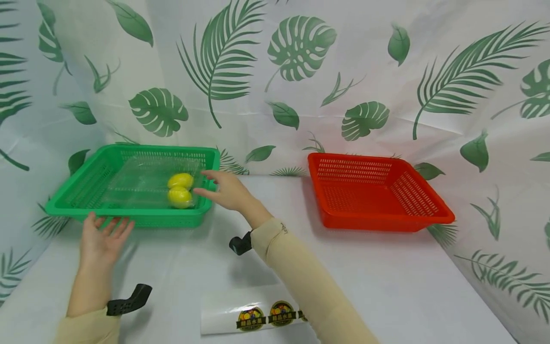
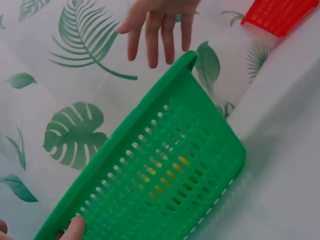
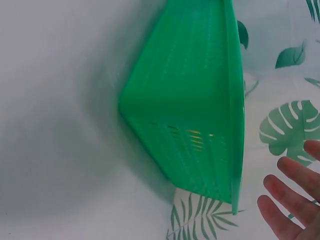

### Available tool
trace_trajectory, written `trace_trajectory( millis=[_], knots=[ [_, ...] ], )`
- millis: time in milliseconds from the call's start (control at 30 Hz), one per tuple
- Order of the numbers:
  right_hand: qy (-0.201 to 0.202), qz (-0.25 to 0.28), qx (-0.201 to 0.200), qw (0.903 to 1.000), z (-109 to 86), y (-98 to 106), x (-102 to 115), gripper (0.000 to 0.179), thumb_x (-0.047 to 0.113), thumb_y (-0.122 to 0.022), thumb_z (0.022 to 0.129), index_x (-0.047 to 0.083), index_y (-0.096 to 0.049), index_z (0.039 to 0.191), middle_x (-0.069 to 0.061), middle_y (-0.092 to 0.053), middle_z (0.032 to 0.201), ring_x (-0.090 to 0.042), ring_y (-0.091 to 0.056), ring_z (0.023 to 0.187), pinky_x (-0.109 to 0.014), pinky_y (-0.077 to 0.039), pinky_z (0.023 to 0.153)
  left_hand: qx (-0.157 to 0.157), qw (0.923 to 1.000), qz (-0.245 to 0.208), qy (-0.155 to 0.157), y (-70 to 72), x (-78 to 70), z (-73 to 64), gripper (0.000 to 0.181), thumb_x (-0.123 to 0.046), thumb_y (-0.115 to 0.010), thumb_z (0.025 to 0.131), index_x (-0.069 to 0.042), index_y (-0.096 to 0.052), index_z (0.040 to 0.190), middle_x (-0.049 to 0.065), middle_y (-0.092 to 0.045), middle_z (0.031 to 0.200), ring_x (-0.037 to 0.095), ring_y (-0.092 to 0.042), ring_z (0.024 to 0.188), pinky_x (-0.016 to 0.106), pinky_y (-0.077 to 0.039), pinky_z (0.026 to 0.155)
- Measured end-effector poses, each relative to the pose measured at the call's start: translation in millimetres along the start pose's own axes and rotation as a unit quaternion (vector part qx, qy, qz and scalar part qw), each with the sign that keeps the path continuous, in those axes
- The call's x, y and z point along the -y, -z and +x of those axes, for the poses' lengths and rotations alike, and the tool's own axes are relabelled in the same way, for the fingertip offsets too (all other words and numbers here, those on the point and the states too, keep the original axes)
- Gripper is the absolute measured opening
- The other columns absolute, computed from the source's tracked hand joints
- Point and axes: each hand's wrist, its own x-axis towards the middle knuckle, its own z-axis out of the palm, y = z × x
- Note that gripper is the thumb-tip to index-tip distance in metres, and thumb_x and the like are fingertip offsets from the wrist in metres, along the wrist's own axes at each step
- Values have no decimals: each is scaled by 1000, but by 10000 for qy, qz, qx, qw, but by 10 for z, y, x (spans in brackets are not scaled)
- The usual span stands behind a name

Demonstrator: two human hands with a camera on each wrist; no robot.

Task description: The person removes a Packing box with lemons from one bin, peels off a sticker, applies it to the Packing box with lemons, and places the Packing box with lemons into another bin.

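Observation:
Two yellow lemons [image 1: 179,189] sit at the right side of a green basket [image 1: 150,219], in or on clear plastic packaging [image 1: 133,179]. My left hand [image 1: 103,241] is at the basket's front rim, palm up, fingers extended. Its thumb [image 2: 75,230] shows against the basket in the left wrist view; whether it bears any weight is unclear. Over the basket's right edge hovers my right hand [image 1: 225,189], thumb and fingers spread and nothing between them. The right wrist view shows those fingers [image 3: 290,190] apart from the rim.
A red basket [image 1: 386,220] stands to the right on the white table [image 1: 180,277]. Near the front lies a white strip with round fruit stickers [image 1: 251,317], partly covered by my right sleeve. A leaf-patterned sheet [image 1: 275,62] hangs behind.

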Motion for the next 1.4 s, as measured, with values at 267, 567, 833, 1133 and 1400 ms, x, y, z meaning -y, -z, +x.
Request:
trace_trajectory(
  millis=[267,567,833,1133,1400],
  knots=[
    [2,-786,164,9968,49,-23,22,61,52,-50,88,14,-44,136,-5,-53,128,-17,-48,116,-33,-40,97,-27,9997,-255,-29,-30,89,85,45,-25,-54,92,-28,-25,126,-2,-35,115,19,-51,95,36,-43,94],
    [-74,-457,148,9988,130,-81,6,59,48,-53,89,12,-45,134,-9,-55,126,-19,-52,112,-31,-43,92,206,9988,193,-405,-55,109,78,47,0,-55,89,-22,-29,122,-1,-40,108,13,-50,97,32,-48,86],
    [-216,-278,-53,9994,260,-232,7,58,47,-55,88,9,-48,131,-9,-59,119,-19,-56,106,-26,-46,85,75,9970,208,-736,-47,63,73,37,4,-52,89,-17,-30,110,1,-40,100,17,-53,83,31,-51,81],
    [-394,-378,70,9985,363,-340,163,57,46,-52,90,10,-45,134,-6,-56,125,-14,-53,111,-23,-43,90,-144,9944,312,-998,-80,118,67,35,4,-53,88,-16,-32,106,2,-37,103,16,-54,80,29,-52,77],
    [-1058,-894,551,9888,434,-397,295,61,48,-49,90,13,-39,138,-5,-49,132,-17,-46,120,-27,-38,98,-112,9944,642,-830,-86,128,84,34,4,-51,89,-16,-33,109,1,-35,105,16,-53,80,28,-51,81]
  ],
)
